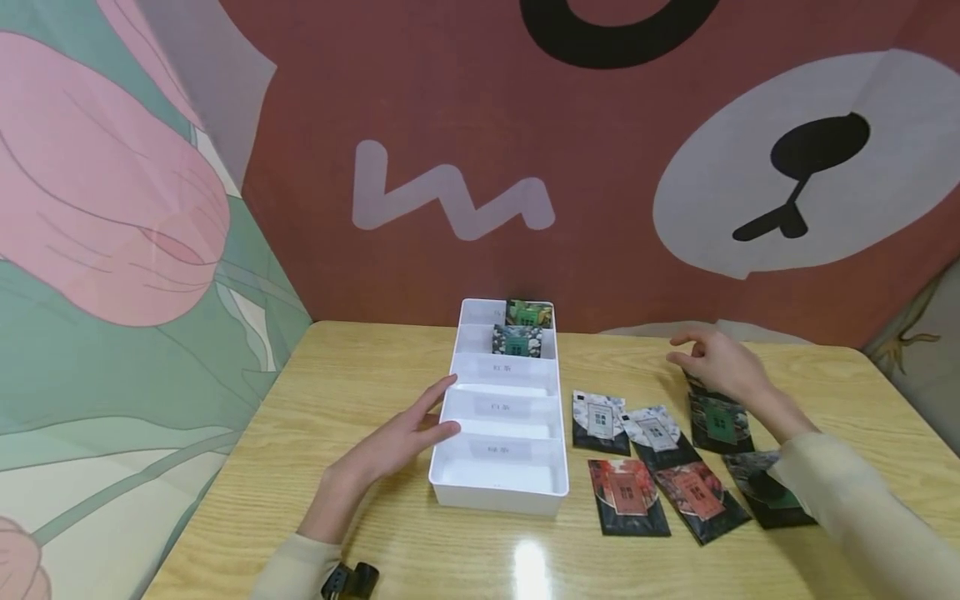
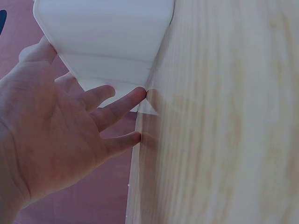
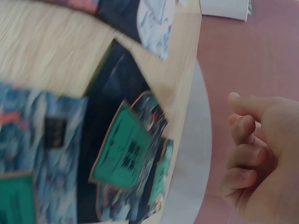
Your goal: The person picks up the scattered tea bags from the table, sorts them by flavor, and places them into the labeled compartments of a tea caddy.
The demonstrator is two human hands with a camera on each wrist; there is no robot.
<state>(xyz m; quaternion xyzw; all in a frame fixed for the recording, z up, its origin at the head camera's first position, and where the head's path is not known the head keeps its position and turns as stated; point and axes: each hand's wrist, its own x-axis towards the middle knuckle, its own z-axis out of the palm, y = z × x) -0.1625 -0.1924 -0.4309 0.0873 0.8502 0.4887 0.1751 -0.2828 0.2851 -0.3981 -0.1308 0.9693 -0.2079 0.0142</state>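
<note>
A long white divided box point(image 1: 498, 497) stands on the table, with a printed label in its compartments. My left hand point(image 1: 393, 437) touches its left side, fingers spread and fairly straight; the left wrist view shows the fingers of this hand point(image 2: 60, 126) against the box wall point(image 2: 107, 42). My right hand point(image 1: 723, 367) hovers over the packets at the right with loosely bent fingers and nothing in them. Below it lies a green-labelled packet point(image 1: 720, 423), partly overlapping another. In the right wrist view, the hand point(image 3: 261, 158) is apart from the green-labelled packets point(image 3: 124, 144).
A green-and-yellow packet point(image 1: 528, 314) sits in the farthest compartment, a teal-labelled packet point(image 1: 517, 341) in the one before it. Right of the box lie white-labelled packets point(image 1: 600, 423), red-labelled packets point(image 1: 627, 497) and another green-labelled packet point(image 1: 772, 492). A printed curtain point(image 1: 450, 275) hangs behind the table.
</note>
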